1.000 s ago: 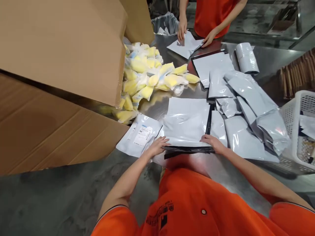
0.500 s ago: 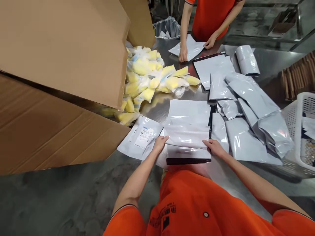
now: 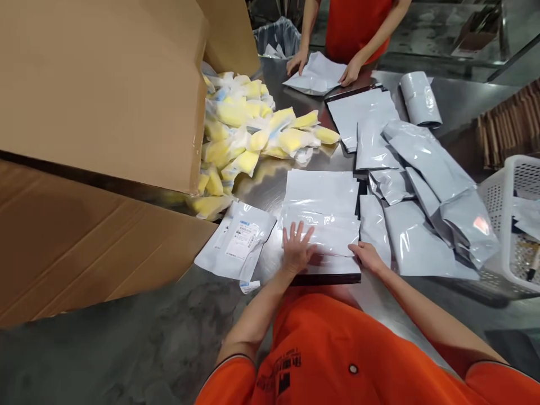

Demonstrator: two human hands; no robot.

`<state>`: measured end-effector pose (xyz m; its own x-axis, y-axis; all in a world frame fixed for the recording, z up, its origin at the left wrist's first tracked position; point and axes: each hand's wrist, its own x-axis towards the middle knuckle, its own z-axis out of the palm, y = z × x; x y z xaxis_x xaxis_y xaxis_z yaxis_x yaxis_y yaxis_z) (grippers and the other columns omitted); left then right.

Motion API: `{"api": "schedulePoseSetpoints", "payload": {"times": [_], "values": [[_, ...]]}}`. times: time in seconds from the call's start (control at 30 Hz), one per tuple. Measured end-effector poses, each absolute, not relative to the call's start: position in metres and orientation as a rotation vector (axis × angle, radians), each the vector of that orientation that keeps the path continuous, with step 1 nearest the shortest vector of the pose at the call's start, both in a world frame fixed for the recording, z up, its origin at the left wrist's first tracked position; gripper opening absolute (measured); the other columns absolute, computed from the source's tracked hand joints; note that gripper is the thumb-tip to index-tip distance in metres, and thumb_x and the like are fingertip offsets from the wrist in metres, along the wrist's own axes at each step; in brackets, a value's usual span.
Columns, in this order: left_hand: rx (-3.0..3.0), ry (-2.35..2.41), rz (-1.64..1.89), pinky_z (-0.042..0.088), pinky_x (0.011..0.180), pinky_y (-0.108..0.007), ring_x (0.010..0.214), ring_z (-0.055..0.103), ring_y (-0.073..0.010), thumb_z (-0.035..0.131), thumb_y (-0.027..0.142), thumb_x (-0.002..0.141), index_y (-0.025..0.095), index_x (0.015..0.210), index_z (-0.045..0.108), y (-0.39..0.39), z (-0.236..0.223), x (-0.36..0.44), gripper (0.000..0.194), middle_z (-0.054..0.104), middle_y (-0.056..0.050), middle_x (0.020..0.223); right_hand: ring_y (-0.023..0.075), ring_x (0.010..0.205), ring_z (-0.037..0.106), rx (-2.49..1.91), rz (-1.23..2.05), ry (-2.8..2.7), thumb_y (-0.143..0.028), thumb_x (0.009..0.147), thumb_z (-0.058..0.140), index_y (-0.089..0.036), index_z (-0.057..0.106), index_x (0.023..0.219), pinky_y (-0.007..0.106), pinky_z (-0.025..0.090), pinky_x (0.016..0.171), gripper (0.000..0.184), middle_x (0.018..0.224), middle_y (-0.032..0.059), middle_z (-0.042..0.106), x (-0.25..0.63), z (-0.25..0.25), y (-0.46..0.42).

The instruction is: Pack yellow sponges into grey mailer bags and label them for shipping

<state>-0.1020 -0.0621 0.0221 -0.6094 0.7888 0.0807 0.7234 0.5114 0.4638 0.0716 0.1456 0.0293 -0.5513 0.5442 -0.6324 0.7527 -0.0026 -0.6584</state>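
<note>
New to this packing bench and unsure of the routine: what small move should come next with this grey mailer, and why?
Probably fold the grey mailer down over the dark strip along its near edge. The left hand lies spread on the mailer, the right hand rests at its right side, and the strip shows uncovered.

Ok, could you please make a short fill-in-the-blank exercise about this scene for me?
The left hand lies on a mailer with its fingers ____.
The yellow packets lie beside a ____ box.
The plastic basket stands to the ____ of that mailer.
The co-worker touches another mailer with ____ hands.

Missing words: spread; cardboard; right; both.
</note>
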Motion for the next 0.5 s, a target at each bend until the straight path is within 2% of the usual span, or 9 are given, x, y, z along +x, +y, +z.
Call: {"api": "schedulePoseSetpoints", "payload": {"times": [0.1, 0.17, 0.23, 0.3, 0.37, 0.5], "values": [[1.338, 2.572, 0.550, 0.005, 0.115, -0.072, 0.148, 0.021, -0.0437, 0.053, 0.050, 0.093, 0.028, 0.147, 0.046, -0.054, 0.004, -0.095, 0.058, 0.030, -0.015, 0.161, 0.0158, 0.055, 0.050, 1.245, -1.415, 2.158, -0.048, 0.080, 0.055, -0.021, 0.045, 0.060, 0.027, 0.038, 0.053, 0.035, 0.057, 0.0016, 0.055, 0.074, 0.040, 0.154], [1.324, 2.572, 0.536, 0.006, 0.114, -0.073, 0.148, 0.021, -0.0435, 0.055, 0.049, 0.092, 0.029, 0.148, 0.043, -0.054, -0.004, -0.095, 0.060, 0.031, -0.015, 0.161, 0.0227, 0.065, 0.057, 1.162, -1.058, 2.389, -0.050, 0.080, 0.060, -0.020, 0.052, 0.065, 0.032, 0.042, 0.060, 0.034, 0.065, 0.0082, 0.061, 0.073, 0.057, 0.159], [1.364, 2.558, 0.550, 0.006, 0.115, -0.072, 0.149, 0.020, -0.0420, 0.054, 0.047, 0.093, 0.031, 0.149, 0.041, -0.056, -0.007, -0.098, 0.061, 0.030, -0.014, 0.161, 0.0320, 0.082, 0.060, 1.100, -0.614, 2.710, -0.050, 0.081, 0.062, -0.019, 0.060, 0.079, 0.040, 0.045, 0.069, 0.031, 0.079, 0.0165, 0.064, 0.060, 0.079, 0.161], [1.407, 2.549, 0.559, 0.005, 0.116, -0.071, 0.150, 0.018, -0.0409, 0.053, 0.047, 0.094, 0.031, 0.151, 0.039, -0.057, -0.008, -0.100, 0.061, 0.028, -0.014, 0.162, 0.0377, 0.096, 0.057, 0.989, -0.382, 2.988, -0.049, 0.088, 0.057, -0.016, 0.063, 0.098, 0.047, 0.044, 0.080, 0.035, 0.095, 0.0220, 0.063, 0.028, 0.098, 0.157], [1.416, 2.552, 0.559, 0.004, 0.117, -0.071, 0.150, 0.018, -0.0405, 0.051, 0.047, 0.094, 0.031, 0.151, 0.038, -0.057, -0.008, -0.102, 0.060, 0.026, -0.014, 0.163, 0.0366, 0.102, 0.054, 0.714, -0.439, 3.123, -0.044, 0.095, 0.048, -0.015, 0.063, 0.109, 0.048, 0.043, 0.087, 0.036, 0.105, 0.0215, 0.062, -0.020, 0.108, 0.146], [1.377, 2.528, 0.565, 0.005, 0.117, -0.071, 0.150, 0.019, -0.0404, 0.049, 0.049, 0.095, 0.030, 0.148, 0.044, -0.055, -0.010, -0.103, 0.056, 0.033, -0.014, 0.159, 0.0328, 0.106, 0.054, 0.271, -0.514, 2.887, -0.033, 0.095, 0.047, -0.016, 0.064, 0.110, 0.043, 0.043, 0.088, 0.028, 0.113, 0.0181, 0.063, -0.123, 0.089, 0.117]]}}
